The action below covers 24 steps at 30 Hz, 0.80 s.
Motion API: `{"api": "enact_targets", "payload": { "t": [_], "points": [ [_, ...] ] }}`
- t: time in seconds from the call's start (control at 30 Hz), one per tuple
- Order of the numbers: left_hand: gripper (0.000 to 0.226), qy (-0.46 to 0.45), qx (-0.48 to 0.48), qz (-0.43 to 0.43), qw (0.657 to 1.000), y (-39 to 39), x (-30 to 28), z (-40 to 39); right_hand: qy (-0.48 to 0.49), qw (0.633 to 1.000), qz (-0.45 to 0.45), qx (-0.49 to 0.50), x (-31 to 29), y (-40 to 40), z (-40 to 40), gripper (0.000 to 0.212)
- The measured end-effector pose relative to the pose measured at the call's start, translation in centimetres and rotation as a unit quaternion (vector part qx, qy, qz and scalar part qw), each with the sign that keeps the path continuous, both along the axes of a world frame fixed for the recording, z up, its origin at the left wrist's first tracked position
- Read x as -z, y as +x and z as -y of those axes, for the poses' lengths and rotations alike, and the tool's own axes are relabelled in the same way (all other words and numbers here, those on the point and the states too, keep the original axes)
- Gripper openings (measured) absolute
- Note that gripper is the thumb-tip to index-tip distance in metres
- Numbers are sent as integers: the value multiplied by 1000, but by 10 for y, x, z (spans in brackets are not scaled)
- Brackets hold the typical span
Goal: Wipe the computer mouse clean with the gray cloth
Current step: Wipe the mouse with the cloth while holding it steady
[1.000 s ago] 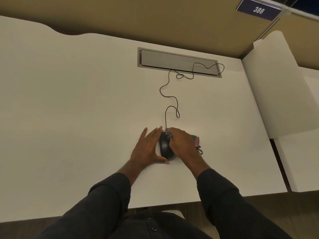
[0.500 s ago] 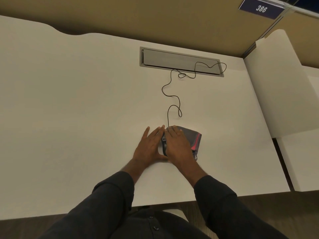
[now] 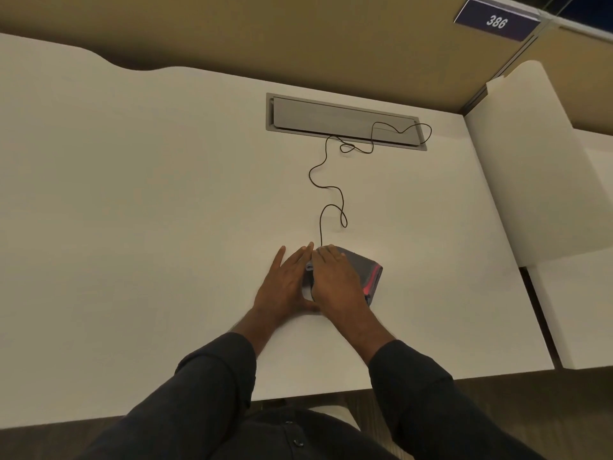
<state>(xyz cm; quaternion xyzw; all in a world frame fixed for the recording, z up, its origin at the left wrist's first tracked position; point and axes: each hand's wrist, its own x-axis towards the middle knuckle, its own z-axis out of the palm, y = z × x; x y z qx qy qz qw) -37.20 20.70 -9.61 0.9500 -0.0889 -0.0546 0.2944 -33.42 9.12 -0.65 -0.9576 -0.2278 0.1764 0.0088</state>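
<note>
The gray cloth [image 3: 365, 270], with a red stripe along its right edge, lies draped over the computer mouse on the white desk [image 3: 132, 227]. The mouse is almost wholly hidden; only a dark sliver [image 3: 312, 284] shows between my hands. My right hand [image 3: 335, 280] lies flat on the cloth and presses it onto the mouse with extended fingers. My left hand [image 3: 285, 283] rests on the desk against the mouse's left side, fingers straight, thumb at the mouse's near end. The black cable [image 3: 326, 187] runs away from the mouse.
The cable snakes back to a gray cable hatch [image 3: 331, 117] set in the desk's far side. A white divider panel [image 3: 530, 161] stands at the desk's right edge. A tan partition behind carries a blue sign [image 3: 496, 20] reading 386.
A second ago the mouse showed between my hands, with the cloth bunched under my right hand. The cloth is now spread over the mouse and my right hand has flattened on top.
</note>
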Motion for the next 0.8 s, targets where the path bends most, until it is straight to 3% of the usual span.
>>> {"api": "enact_targets", "payload": {
  "t": [0.2,0.53,0.67,0.8],
  "points": [
    [104,44,22,17,999,-2,0,1,28,1000,3,-10,9,-23,7,69],
    [134,-24,-19,7,1000,-2,-2,1,31,999,-17,17,15,-2,6,71],
    [133,-22,-24,19,999,-3,-4,1,100,992,-19,77,19,-6,13,67],
    [130,-5,-19,17,1000,-2,-5,1,226,958,-1,175,15,-14,17,51]
  ]
}}
